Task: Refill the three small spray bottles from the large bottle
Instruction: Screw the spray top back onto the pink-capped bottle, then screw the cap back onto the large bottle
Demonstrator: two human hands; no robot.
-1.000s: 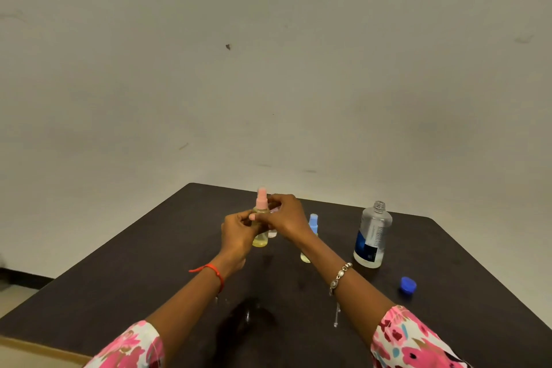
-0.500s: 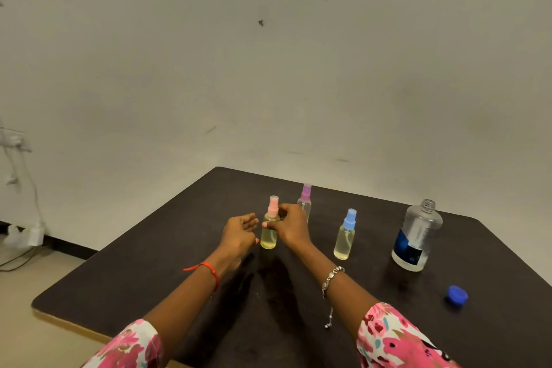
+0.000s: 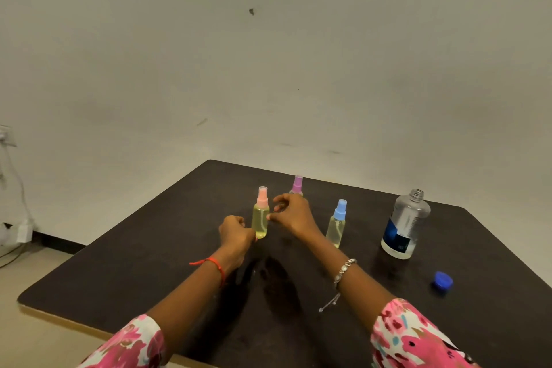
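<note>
A pink-capped spray bottle point(image 3: 260, 215) with yellowish liquid stands upright on the dark table point(image 3: 149, 263). My left hand point(image 3: 236, 233) sits loosely curled against its lower left side and grips nothing. My right hand point(image 3: 291, 212) hovers just right of it with fingers relaxed and lifted, the thumb tip at the bottle's side. A purple-capped spray bottle point(image 3: 297, 184) stands behind my right hand, its body mostly hidden. A blue-capped spray bottle point(image 3: 337, 225) stands further right. The large clear bottle point(image 3: 404, 224) with a dark blue label stands uncapped at the right.
The large bottle's blue cap point(image 3: 442, 280) lies on the table near the right edge. A pale wall rises behind the table. At the far left, cables and a white plug point(image 3: 24, 231) hang by the floor.
My right hand has let go of the pink-capped bottle, which now stands on its own. My left hand has curled in beside its base. The view shifted slightly.
</note>
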